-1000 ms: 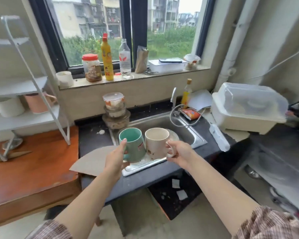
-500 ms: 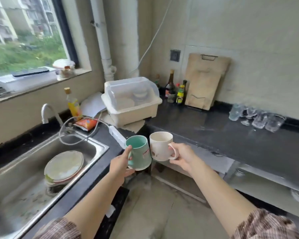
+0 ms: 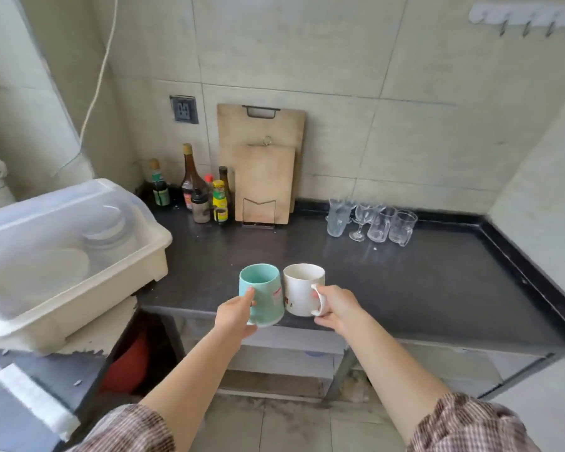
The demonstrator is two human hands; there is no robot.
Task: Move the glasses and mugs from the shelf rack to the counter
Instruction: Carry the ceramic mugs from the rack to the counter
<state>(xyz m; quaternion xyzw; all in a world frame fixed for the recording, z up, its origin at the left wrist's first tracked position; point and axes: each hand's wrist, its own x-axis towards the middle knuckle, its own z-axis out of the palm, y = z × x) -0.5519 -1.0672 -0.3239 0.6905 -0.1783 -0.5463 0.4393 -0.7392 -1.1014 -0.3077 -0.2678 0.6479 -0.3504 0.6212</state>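
Observation:
My left hand (image 3: 235, 314) grips a teal mug (image 3: 263, 293) by its side. My right hand (image 3: 336, 307) holds a cream mug (image 3: 301, 288) by its handle. Both mugs are upright, side by side and touching, held in the air just above the front edge of the black counter (image 3: 437, 282). Several clear glasses (image 3: 372, 221) stand together at the back of the counter near the wall. The shelf rack is out of view.
A cream dish box with a clear lid (image 3: 62, 256) sits at the left. Sauce bottles (image 3: 203, 194) and two wooden cutting boards (image 3: 263, 171) lean at the back wall. A white wall (image 3: 542, 203) bounds the counter's right end. Open shelving lies under the counter.
The view has swung right from the sink to the black counter. Both hands carried the mugs along and now hold them over the counter's front edge.

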